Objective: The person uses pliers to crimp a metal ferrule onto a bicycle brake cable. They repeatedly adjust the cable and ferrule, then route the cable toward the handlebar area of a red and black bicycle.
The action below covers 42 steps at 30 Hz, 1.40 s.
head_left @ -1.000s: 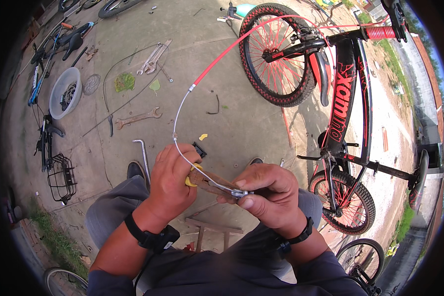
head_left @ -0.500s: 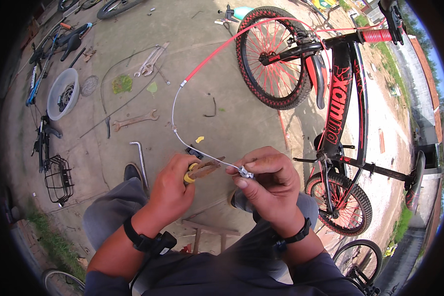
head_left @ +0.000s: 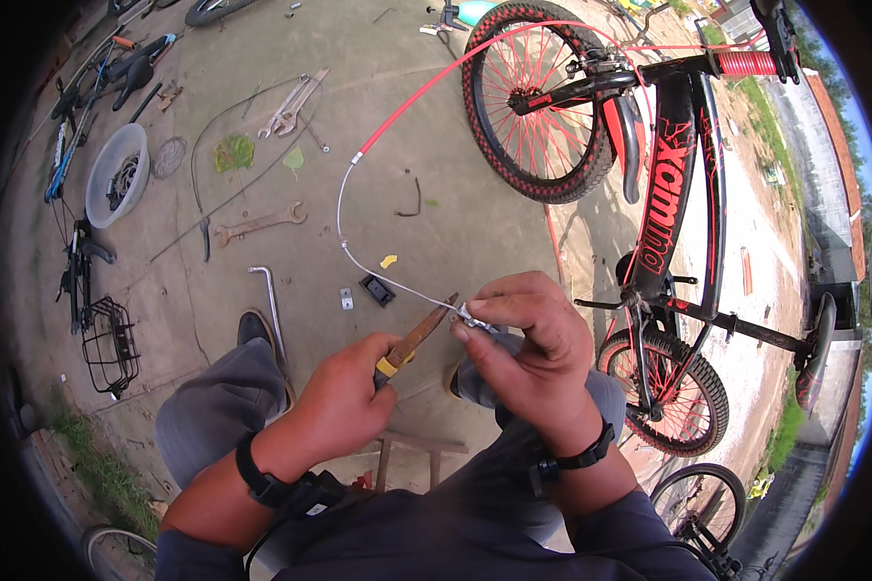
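My left hand is closed round a pair of pliers with rusty long jaws and yellow grips. Their tips lie at the thin wire, right beside my right hand. Between thumb and fingers, my right hand pinches a small silver metal fitting at the wire's end; the fingers partly hide it. From there the bare brake cable curves up into its red housing, which runs to the black and red bicycle on the right.
On the concrete lie a black block, a small metal plate, a bent steel bar wrench and several spanners. A white tub holds dark parts. Further left are bicycle parts and a black wire basket.
The pliers have swung to point up and right, their tips now close to the fitting. My left hand has dropped slightly, uncovering the black block and metal plate.
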Motion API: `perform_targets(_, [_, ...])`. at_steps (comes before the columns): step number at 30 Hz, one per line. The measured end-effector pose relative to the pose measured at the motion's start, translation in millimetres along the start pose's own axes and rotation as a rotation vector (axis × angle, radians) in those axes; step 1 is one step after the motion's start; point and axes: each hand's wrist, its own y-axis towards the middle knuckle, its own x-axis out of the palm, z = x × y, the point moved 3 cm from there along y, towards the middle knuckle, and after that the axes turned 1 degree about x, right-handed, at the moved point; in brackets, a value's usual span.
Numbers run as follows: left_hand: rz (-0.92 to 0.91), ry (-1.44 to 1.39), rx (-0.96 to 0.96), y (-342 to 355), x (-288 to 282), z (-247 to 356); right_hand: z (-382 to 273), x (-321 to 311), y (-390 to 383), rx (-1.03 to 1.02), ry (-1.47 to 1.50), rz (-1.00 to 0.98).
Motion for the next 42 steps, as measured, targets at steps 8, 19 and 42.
perform_targets(8, [-0.033, 0.043, -0.02, -3.4, -1.4, -1.3, -2.8, -2.0, 3.0, -0.028, -0.143, -0.02])
perform_targets(19, [-0.05, 0.031, -0.028, -5.9, -2.2, -3.1, 1.0, -0.2, 3.6, -0.014, -0.123, -0.097])
perform_targets(42, [-0.474, -0.411, -0.202, -13.8, -9.9, -0.6, 12.1, 13.2, -4.4, 0.381, 0.135, -0.146])
